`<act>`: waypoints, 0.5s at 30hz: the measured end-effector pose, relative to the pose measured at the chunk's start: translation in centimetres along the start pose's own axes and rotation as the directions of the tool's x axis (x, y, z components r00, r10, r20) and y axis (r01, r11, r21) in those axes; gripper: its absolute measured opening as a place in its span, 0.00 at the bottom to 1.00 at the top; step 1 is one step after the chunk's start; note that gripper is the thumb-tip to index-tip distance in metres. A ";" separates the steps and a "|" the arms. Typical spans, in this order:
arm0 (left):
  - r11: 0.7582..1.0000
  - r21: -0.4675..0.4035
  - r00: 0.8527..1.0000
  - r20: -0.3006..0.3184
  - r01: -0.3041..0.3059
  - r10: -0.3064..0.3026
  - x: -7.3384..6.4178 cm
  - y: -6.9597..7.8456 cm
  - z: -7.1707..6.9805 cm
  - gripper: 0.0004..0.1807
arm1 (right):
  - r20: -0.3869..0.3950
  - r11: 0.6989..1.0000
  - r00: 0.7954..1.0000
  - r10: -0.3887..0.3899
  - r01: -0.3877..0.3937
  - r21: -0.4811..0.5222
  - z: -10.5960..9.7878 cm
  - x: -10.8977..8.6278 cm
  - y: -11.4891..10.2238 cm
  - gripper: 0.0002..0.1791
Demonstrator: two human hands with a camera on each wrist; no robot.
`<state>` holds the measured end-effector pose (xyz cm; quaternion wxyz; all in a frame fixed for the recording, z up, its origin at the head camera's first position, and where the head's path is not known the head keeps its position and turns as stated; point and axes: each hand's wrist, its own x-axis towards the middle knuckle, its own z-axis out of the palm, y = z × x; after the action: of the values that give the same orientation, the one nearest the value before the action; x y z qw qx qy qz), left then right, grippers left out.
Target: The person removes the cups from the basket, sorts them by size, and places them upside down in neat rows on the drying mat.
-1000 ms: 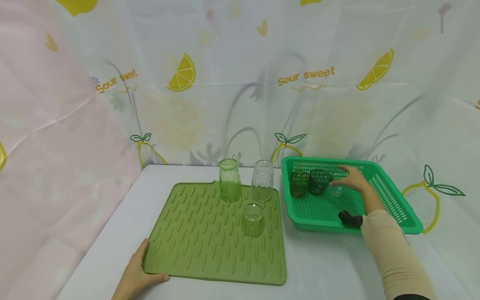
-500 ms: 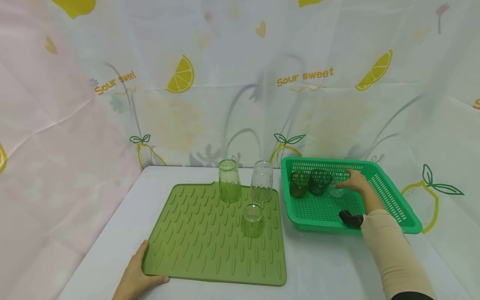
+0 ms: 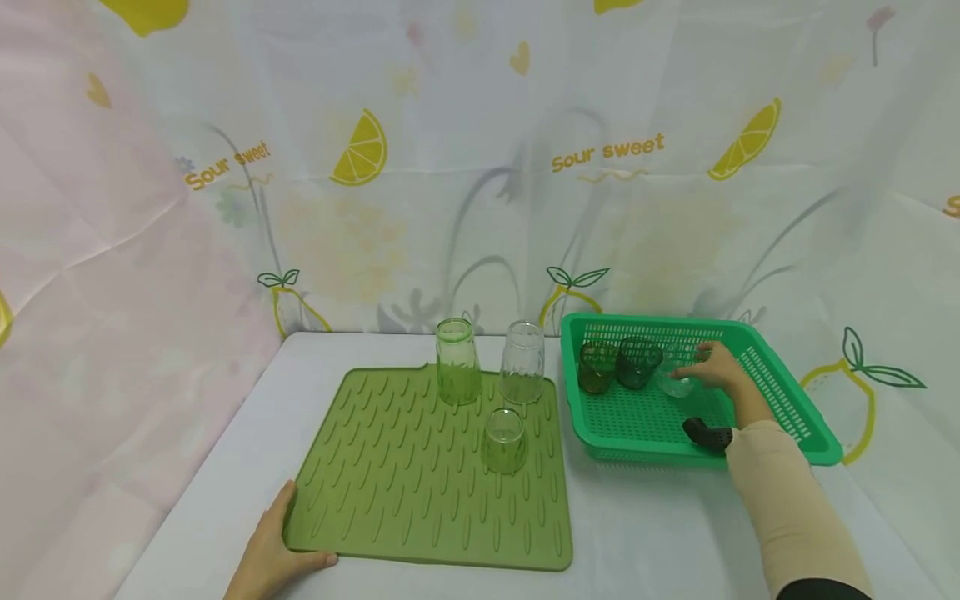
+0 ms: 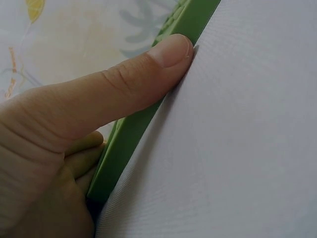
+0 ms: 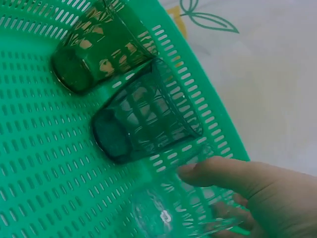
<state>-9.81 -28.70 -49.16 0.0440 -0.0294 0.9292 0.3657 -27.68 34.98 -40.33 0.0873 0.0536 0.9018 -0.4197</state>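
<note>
My left hand rests at the near left corner of a green ribbed drying mat. In the left wrist view the thumb lies straight along the mat's front edge, with other fingers at its side edge. Inside the green plastic basket, my right hand holds a clear glass between thumb and fingers; the glass is tilted and partly covered by the hand. Beside it in the basket lean a dark teal glass and an olive-brown glass.
On the mat's right side stand a tall green glass, a tall clear glass and a short light-green-looking glass. A printed curtain hangs behind the white table. A black wrist device sits above the basket's near rim.
My right hand has shifted slightly right and lower within the basket, its fingers settling around the clear glass. The left hand and the glasses on the mat have stayed in place.
</note>
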 end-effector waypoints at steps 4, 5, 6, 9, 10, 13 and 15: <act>1.000 -0.010 1.000 0.001 0.000 0.000 0.0 0.0 -0.1 0.71 | -0.104 0.996 0.994 -0.018 0.027 0.085 -0.1 -0.3 0.0 0.54; 1.000 -0.014 1.000 0.001 -0.002 0.002 0.0 0.0 -0.1 0.71 | -0.136 0.995 0.991 -0.015 0.028 0.099 -0.1 -0.4 -0.2 0.54; 1.000 -0.019 1.000 0.000 -0.004 0.004 0.0 0.0 -0.1 0.71 | -0.149 0.993 0.989 -0.019 0.036 0.111 -0.2 -0.5 -0.3 0.54; 1.000 -0.016 1.000 0.001 -0.005 0.005 0.0 0.0 -0.1 0.71 | -0.163 0.988 0.986 -0.040 0.063 0.140 -0.4 -1.0 -1.0 0.54; 1.000 -0.011 1.000 0.003 -0.001 0.002 0.0 0.0 -0.1 0.71 | -0.170 0.987 0.985 -0.043 0.069 0.146 -0.5 -1.1 -1.3 0.53; 1.000 -0.001 1.000 0.007 0.007 -0.007 0.0 0.1 -0.1 0.70 | -0.171 0.981 0.983 -0.061 0.090 0.171 -0.6 -1.7 -2.1 0.53; 1.000 0.005 1.000 0.014 0.018 -0.018 0.0 0.1 -0.1 0.70 | -0.182 0.976 0.982 -0.059 0.095 0.196 -0.7 -2.0 -2.4 0.53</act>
<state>-9.85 -28.68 -49.03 0.0539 -0.0351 0.9295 0.3632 -26.23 33.89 -37.70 -0.0146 0.0637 0.8597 -0.5065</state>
